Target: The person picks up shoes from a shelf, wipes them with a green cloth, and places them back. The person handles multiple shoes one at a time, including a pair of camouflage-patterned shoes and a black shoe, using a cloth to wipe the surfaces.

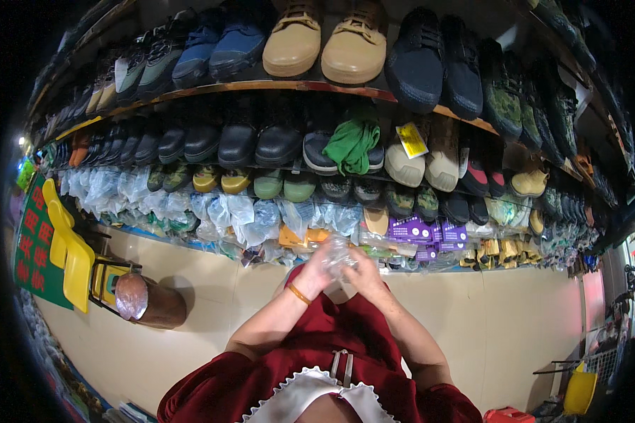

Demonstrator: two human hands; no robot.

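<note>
Between my two hands is a crumpled piece of clear plastic (339,256), perhaps a bag. My left hand (317,268) grips it from the left side, with an amber-coloured bangle (299,294) on that wrist. From the right, the fingers of my right hand (362,270) pinch the same plastic. Both hands are raised in front of my body, before the lowest shelf of packaged goods. Beyond them, an orange package (308,236) and several purple boxes (414,228) with writing show. A green cloth (353,144) is draped over a pair of dark shoes on the shelf above.
Shelves of shoes curve across the front, with tan shoes (292,45) on top and black shoes (279,138) below. Plastic-wrapped goods (233,211) hang lower. Yellow seats (78,269) and a brown bin (159,304) stand on the left floor; a yellow chair (581,388) is far right.
</note>
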